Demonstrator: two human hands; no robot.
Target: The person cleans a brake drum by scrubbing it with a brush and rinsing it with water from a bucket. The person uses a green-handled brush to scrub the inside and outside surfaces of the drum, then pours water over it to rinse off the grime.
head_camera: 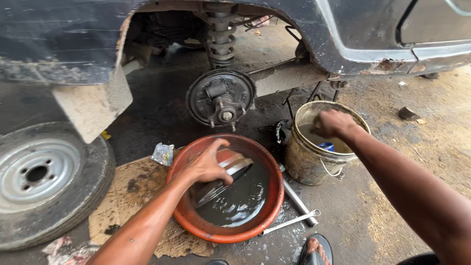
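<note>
Working surface: bare, stained concrete ground (382, 216) outdoors beneath a raised dark car body (64, 44); wet, oily patches show around the wheel arch.
Far left: removed wheel (44, 181) stands on the ground, its rim facing the camera, well apart from both hands.
Padding: torn cardboard sheet (132, 189) lies under the left edge of the basin.
Centre: orange basin (274, 196) holds dark liquid; a round metal drum (218, 184) leans tilted inside it, partly submerged.
Left hand (208, 164): arm reaches in from lower left; palm down on the upper edge of the drum, fingers curled over it and gripping, thumb raised toward the basin rim.
Above centre: exposed brake backing plate (221, 98) with hub studs, under a coil spring strut (221, 37).
Free room: narrow ground strip between basin and bucket, occupied by a steel tube (299, 201) and a flat spanner (289, 223).
Right: dirty bucket (306, 162) with grey liquid, just beside the basin.
Right hand (333, 122): arm extends from lower right; hand closed in a fist over the bucket mouth; what it pinches cannot be told.
Bottom edge: sandalled foot (316, 250).
</note>
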